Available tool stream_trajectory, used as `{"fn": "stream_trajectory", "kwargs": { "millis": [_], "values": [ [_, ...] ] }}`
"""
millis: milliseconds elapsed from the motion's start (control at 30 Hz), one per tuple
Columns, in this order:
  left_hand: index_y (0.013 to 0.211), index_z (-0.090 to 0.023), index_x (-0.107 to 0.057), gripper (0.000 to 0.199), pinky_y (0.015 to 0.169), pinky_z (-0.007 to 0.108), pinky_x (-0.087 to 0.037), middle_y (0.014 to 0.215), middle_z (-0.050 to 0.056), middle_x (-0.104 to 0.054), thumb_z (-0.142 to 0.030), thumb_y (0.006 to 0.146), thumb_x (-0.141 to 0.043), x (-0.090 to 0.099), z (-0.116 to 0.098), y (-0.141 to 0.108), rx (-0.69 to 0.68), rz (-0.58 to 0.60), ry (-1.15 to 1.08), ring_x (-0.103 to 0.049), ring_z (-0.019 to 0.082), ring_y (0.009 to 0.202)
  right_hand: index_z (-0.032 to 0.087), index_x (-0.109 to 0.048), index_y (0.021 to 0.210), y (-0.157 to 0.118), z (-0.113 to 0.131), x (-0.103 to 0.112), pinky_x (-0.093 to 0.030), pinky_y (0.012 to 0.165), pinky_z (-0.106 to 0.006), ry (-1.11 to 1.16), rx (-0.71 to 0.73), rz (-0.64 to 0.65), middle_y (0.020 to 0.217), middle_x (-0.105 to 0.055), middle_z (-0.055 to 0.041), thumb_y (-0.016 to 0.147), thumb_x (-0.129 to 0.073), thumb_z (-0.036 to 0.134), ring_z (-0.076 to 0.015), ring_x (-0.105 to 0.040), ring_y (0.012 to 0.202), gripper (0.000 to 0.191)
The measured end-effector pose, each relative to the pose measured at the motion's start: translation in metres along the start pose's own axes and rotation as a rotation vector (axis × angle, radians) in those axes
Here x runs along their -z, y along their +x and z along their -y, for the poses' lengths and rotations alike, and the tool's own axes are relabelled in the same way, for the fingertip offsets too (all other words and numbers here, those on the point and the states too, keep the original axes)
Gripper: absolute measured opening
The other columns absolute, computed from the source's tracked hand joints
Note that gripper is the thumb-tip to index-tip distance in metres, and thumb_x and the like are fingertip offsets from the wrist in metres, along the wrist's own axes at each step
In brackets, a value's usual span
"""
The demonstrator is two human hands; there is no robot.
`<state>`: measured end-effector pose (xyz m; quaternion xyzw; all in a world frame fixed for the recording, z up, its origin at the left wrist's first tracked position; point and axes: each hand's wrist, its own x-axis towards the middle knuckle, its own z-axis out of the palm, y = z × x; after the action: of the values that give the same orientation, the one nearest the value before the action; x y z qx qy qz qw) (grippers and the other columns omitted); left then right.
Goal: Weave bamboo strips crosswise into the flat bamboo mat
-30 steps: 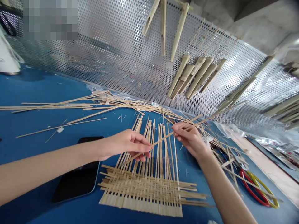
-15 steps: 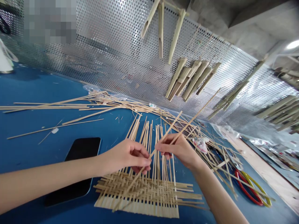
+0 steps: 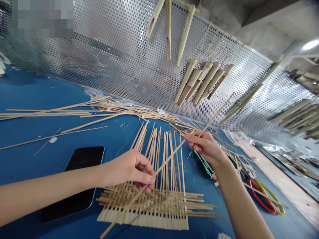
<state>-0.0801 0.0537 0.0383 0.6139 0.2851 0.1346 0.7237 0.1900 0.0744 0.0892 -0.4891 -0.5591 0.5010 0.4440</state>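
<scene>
Left hand (image 3: 136, 169) pinches a long thin strip (image 3: 170, 157), right hand (image 3: 206, 146) pinches it farther up, strip slants above a half-woven mat (image 3: 159, 202), blue desk (image 3: 25, 166) underneath, black phone (image 3: 86, 157) beside.

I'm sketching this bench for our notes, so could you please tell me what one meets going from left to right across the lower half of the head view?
Phone → left hand → right hand → tool with red and yellow handles.

Phone (image 3: 86, 157) left of mat (image 3: 159, 202) (loose strips (image 3: 143, 113) behind).
</scene>
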Motion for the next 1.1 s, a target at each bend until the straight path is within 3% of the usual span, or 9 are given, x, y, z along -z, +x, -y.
{"fn": "stream_trajectory", "kwargs": {
  "millis": [267,367,467,633,733,933,1100],
  "values": [
    [0.076,-0.018,-0.072,0.017,0.06,0.021,-0.052,0.074,0.002,-0.075,-0.034,0.071,-0.078,0.013,0.002,0.006,0.032,-0.075,0.024,-0.071,0.014,0.067,0.014,-0.072,0.06,0.01,-0.003,0.026,-0.026,0.03,-0.016,0.031,0.007,-0.14,0.049,-0.054,0.0026,0.055,-0.088,0.034,-0.0023,-0.037,0.037,0.026],
    [0.077,-0.019,-0.073,0.019,0.06,0.02,-0.051,0.074,0.002,-0.075,-0.035,0.069,-0.078,0.031,-0.006,0.008,0.009,-0.108,0.101,-0.07,0.014,0.066,0.015,-0.072,0.064,0.014,-0.006,0.038,-0.027,0.03,-0.016,0.029,0.007,-0.164,0.051,-0.054,0.0028,0.055,-0.088,0.037,-0.0019,-0.037,0.037,0.029],
    [0.072,-0.02,-0.074,0.019,0.064,0.022,-0.053,0.07,0.001,-0.074,-0.038,0.066,-0.079,0.061,-0.019,0.006,0.02,-0.133,0.245,-0.069,0.015,0.066,0.015,-0.074,0.071,0.017,-0.01,0.05,-0.03,0.032,-0.014,-0.004,-0.006,-0.148,0.052,-0.055,0.0031,0.057,-0.088,0.04,-0.0018,-0.039,0.039,0.032],
    [0.077,-0.023,-0.074,0.021,0.063,0.021,-0.05,0.077,0.002,-0.075,-0.044,0.073,-0.073,0.117,-0.027,-0.002,0.108,-0.081,0.547,-0.068,0.016,0.07,0.013,-0.074,0.067,0.018,-0.019,0.066,-0.03,0.033,-0.015,-0.173,-0.138,0.044,0.051,-0.058,0.001,0.06,-0.087,0.039,-0.0028,-0.04,0.039,0.029],
    [0.076,-0.023,-0.074,0.019,0.061,0.02,-0.048,0.074,0.003,-0.075,-0.042,0.074,-0.072,0.135,-0.02,-0.005,0.2,0.021,0.635,-0.068,0.016,0.068,0.013,-0.074,0.063,0.016,-0.024,0.067,-0.028,0.033,-0.015,-0.314,-0.277,0.236,0.048,-0.059,0.0002,0.063,-0.085,0.033,-0.0037,-0.042,0.037,0.023],
    [0.073,-0.021,-0.075,0.014,0.06,0.023,-0.05,0.073,0.006,-0.074,-0.035,0.07,-0.074,0.119,-0.006,-0.001,0.33,0.216,0.615,-0.069,0.019,0.067,0.017,-0.078,0.07,0.016,-0.031,0.056,-0.034,0.037,-0.015,-0.468,-0.379,0.477,0.05,-0.062,0.0007,0.07,-0.08,0.032,-0.0051,-0.045,0.039,0.016],
    [0.073,-0.021,-0.073,0.012,0.059,0.024,-0.051,0.07,0.005,-0.073,-0.033,0.07,-0.073,0.107,-0.004,0.002,0.361,0.238,0.603,-0.069,0.02,0.067,0.018,-0.078,0.077,0.012,-0.032,0.035,-0.035,0.038,-0.015,-0.536,-0.41,0.64,0.053,-0.064,0.0012,0.069,-0.08,0.034,-0.0058,-0.048,0.04,0.018]
  ]
}}
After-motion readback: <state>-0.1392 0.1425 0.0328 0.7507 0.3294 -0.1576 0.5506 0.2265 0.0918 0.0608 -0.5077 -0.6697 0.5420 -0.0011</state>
